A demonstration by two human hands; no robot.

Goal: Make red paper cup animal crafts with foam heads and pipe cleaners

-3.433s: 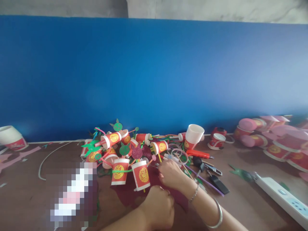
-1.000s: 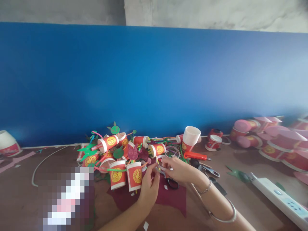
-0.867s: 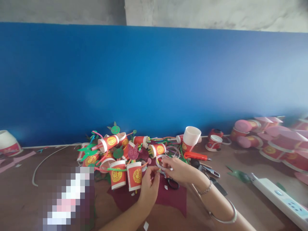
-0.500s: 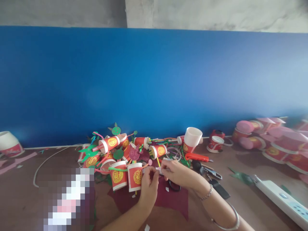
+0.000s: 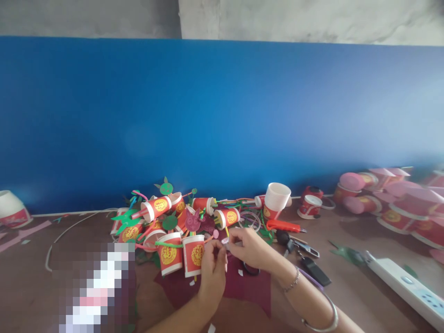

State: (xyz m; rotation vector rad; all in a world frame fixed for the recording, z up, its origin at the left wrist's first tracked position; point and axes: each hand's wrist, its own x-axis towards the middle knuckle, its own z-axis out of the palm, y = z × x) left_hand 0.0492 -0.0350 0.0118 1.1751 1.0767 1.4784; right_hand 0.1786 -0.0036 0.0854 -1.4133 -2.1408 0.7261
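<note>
My left hand [image 5: 213,273] is closed, thumb and fingers curled close together; what they hold is hidden. Just right of it, my right hand [image 5: 250,249] pinches a small whitish piece [image 5: 225,240], too small to name. The fingertips of both hands nearly meet there. Below the hands lies a dark red sheet [image 5: 248,293] with a white scrap [image 5: 240,273] and a black ring [image 5: 252,269] on it. Beside my left hand stand two red paper cups [image 5: 193,255] with yellow emblems, part of a heap of cup figures with straws and a dark red animal head [image 5: 192,220].
Behind stands a blue panel [image 5: 208,115]. On the right are stacked white cups [image 5: 277,196], a red-orange cutter [image 5: 284,225], keys with a black fob [image 5: 315,270], a power strip [image 5: 409,286] and pink-topped cups [image 5: 402,210]. A pixelated patch covers the lower left.
Both hands have shifted slightly left. My right fingertips have moved a little left and up with the whitish piece, closer to my left fingers. The cups stay put.
</note>
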